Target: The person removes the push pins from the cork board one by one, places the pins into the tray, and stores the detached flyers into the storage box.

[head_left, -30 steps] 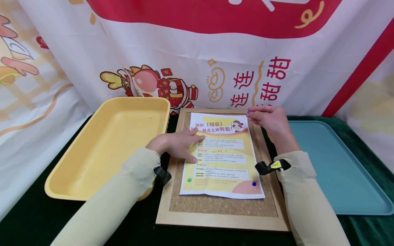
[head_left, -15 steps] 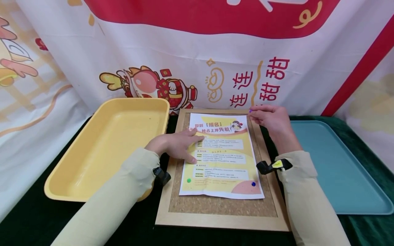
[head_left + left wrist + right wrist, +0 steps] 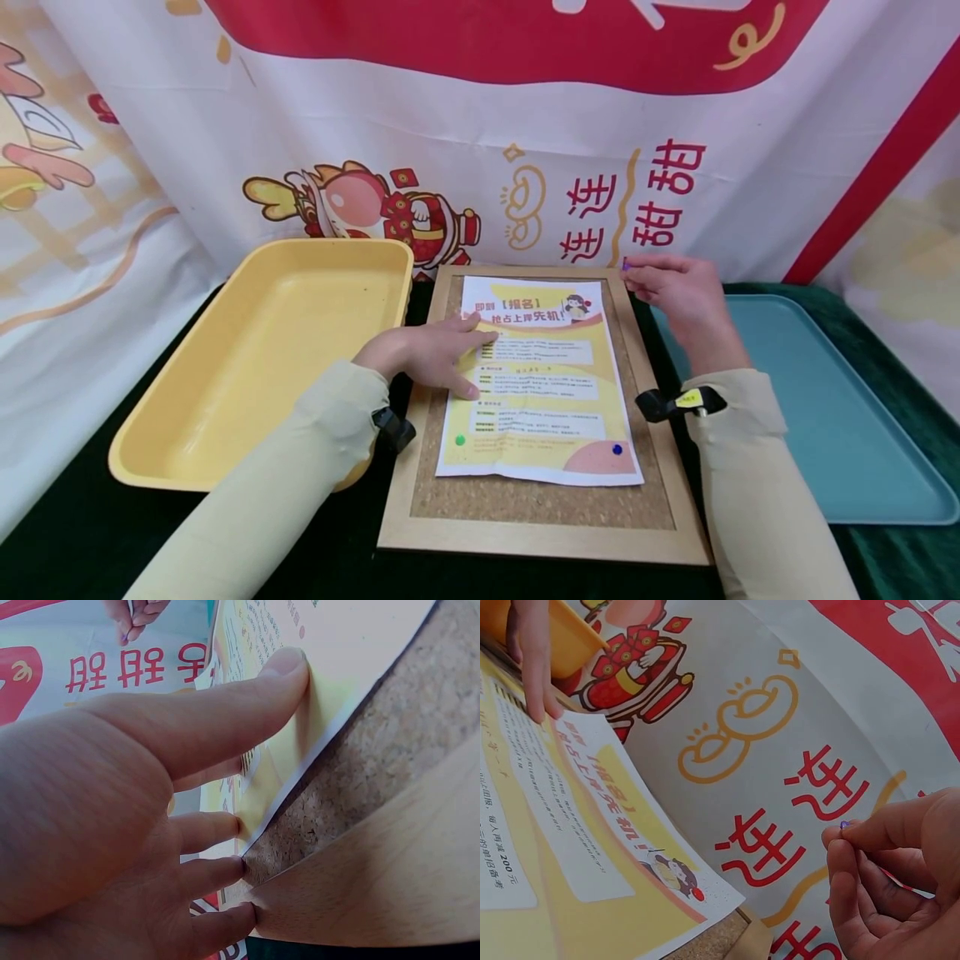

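A yellow printed poster (image 3: 540, 421) lies on a wood-framed cork board (image 3: 543, 510). Green (image 3: 461, 440) and blue (image 3: 617, 449) push pins sit in its lower corners. My left hand (image 3: 433, 354) rests on the poster's left side with spread fingers; in the left wrist view its thumb (image 3: 281, 671) touches the paper and the little finger reaches the frame. Beyond the board's top right corner, my right hand (image 3: 678, 300) pinches a small purple push pin (image 3: 844, 824) between thumb and forefinger, apart from the paper. Most of that pin is hidden by the fingertips.
A deep yellow tray (image 3: 247, 367) stands left of the board, and a flat blue-green tray (image 3: 840, 417) lies to the right. Dark green cloth (image 3: 330, 554) covers the table. A printed white and red banner (image 3: 450, 117) hangs close behind the board.
My right hand has moved slightly right and away from the poster's top right corner, still pinching the purple push pin. The left hand stays in place on the poster.
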Available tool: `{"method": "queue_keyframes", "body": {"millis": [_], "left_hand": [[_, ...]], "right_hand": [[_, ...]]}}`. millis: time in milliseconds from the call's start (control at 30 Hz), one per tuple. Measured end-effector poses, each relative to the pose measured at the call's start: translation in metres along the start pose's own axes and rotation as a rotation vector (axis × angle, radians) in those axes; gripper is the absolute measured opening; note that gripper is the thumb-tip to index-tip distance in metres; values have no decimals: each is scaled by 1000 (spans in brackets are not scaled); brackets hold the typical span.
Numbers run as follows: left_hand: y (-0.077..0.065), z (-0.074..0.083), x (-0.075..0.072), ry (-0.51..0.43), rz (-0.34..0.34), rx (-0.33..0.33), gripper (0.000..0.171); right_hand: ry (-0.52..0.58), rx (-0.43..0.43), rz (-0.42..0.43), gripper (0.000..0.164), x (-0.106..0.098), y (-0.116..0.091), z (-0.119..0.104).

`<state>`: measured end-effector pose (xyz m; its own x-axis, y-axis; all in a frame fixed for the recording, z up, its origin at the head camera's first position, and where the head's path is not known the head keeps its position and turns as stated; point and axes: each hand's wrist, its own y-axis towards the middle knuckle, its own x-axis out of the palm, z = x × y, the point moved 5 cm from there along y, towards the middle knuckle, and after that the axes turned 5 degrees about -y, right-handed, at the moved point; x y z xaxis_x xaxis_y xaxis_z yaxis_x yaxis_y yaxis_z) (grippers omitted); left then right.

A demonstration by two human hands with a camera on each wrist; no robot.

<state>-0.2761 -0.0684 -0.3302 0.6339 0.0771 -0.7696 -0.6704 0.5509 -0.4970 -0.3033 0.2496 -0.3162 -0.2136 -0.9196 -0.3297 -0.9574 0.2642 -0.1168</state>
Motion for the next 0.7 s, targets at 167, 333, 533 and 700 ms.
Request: {"method": "queue_keyframes", "body": {"millis": [167, 333, 533, 700], "left_hand": [[1, -1, 1, 0, -1, 8, 92], [1, 0, 0, 6, -2, 18, 92], [1, 1, 0, 5, -1, 19, 92], [1, 1, 0, 10, -4, 16, 92]], "right_hand": [[7, 3, -1, 45, -2, 1, 2], [19, 9, 0, 47, -5, 2, 3], [33, 17, 7, 44, -9, 3, 4], [41, 19, -5, 43, -10, 2, 4]]}}
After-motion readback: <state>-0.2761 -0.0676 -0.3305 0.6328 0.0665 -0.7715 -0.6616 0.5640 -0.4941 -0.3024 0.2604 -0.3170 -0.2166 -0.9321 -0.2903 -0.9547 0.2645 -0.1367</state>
